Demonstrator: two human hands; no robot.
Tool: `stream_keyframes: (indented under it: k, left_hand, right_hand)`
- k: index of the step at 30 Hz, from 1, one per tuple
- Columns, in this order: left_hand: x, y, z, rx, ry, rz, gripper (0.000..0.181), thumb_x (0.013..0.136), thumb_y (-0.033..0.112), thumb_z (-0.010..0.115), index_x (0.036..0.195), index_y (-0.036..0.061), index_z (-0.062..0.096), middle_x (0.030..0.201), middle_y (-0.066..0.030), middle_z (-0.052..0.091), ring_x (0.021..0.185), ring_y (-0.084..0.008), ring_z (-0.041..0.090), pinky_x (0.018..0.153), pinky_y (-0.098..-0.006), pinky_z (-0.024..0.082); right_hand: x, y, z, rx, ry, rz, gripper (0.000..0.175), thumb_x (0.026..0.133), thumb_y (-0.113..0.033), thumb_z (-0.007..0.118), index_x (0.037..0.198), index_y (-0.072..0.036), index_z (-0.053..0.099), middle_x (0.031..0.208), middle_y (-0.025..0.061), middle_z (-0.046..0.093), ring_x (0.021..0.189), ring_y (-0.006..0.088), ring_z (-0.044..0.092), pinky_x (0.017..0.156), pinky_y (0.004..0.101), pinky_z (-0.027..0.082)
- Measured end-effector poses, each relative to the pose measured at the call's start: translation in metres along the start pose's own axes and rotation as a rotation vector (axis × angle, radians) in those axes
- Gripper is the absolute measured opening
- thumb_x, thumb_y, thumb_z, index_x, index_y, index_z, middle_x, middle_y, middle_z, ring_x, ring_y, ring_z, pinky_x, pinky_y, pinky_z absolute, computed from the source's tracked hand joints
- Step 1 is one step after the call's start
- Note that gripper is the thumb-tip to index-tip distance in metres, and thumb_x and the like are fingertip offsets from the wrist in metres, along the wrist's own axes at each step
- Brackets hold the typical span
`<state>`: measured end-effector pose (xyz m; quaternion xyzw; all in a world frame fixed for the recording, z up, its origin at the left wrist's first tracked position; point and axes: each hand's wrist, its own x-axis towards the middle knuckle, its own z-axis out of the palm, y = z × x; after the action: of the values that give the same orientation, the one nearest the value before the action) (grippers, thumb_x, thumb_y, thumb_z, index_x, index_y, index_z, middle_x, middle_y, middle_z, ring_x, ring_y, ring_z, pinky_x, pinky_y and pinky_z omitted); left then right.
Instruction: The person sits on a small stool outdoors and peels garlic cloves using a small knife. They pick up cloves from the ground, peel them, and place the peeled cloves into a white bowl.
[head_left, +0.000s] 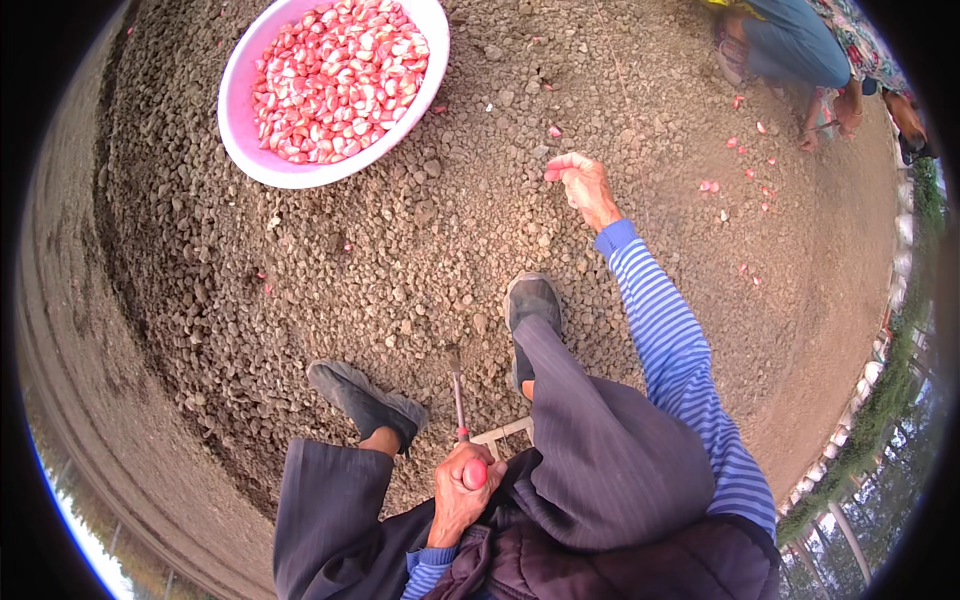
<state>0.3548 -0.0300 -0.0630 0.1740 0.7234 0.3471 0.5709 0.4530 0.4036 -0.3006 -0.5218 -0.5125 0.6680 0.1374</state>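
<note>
Low in the view, my left hand (459, 487) grips the red handle (475, 474) of a narrow hand tool. Its metal shaft (459, 397) points away from me, and the dark tip meets the soil between my shoes. My right hand (583, 187) reaches forward over the cloddy soil with its fingers bent together; whether they pinch anything is hidden. Just beyond those fingertips lies a pink garlic clove (554, 131). Ahead on the left, a pale pink plastic basin (238, 142) holds a heap of pink-and-white garlic cloves (341, 82).
Several loose cloves (709, 186) are scattered on the soil to the right. At the upper right a co-worker (795, 49) crouches, both hands low over the ground. My shoes (534, 300) stand either side of the tool. Part of a light-coloured frame (504, 432) shows beneath me.
</note>
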Motion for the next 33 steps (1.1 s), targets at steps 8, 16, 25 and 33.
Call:
stream_keyframes:
  k: [8,16,25,33]
  left_hand:
    - [0.006,0.006,-0.001,-0.024,-0.028,-0.06,0.024,0.08,0.009,0.084,0.084,0.0015,0.063,0.086,-0.0089,0.068,0.081,-0.0271,0.066,0.078,-0.0378,0.053]
    - [0.014,0.011,-0.001,-0.066,-0.033,-0.073,0.02,0.08,0.007,0.083,0.086,0.0007,0.065,0.085,-0.0089,0.068,0.08,-0.0262,0.064,0.078,-0.0369,0.052]
    - [0.023,0.025,-0.008,-0.103,-0.038,-0.131,0.019,0.083,0.009,0.082,0.087,0.0012,0.066,0.085,-0.008,0.068,0.081,-0.0231,0.064,0.078,-0.0356,0.052]
    - [0.03,0.031,-0.015,-0.102,-0.033,-0.127,0.02,0.083,0.01,0.083,0.09,0.0013,0.067,0.086,-0.0089,0.068,0.08,-0.0236,0.064,0.077,-0.0356,0.052]
  right_hand:
    - [0.052,0.003,-0.02,-0.728,-0.435,0.161,0.033,0.085,-0.001,0.048,0.103,-0.003,0.076,0.092,0.0113,0.078,0.087,0.0183,0.072,0.082,0.0331,0.053]
    - [0.12,-0.052,-0.019,-0.277,-0.04,-0.134,0.043,0.084,0.0,0.049,0.12,-0.004,0.073,0.103,0.0082,0.076,0.076,0.0115,0.062,0.066,0.0281,0.049]
    - [0.129,-0.103,0.026,-0.879,-0.557,0.385,0.044,0.085,-0.006,0.05,0.12,-0.013,0.074,0.101,0.0052,0.079,0.058,0.007,0.045,0.047,0.029,0.036]
    - [0.222,-0.146,0.019,-0.624,-0.152,0.087,0.042,0.091,-0.01,0.047,0.123,-0.012,0.074,0.103,0.0096,0.079,0.064,0.0122,0.056,0.053,0.0309,0.044]
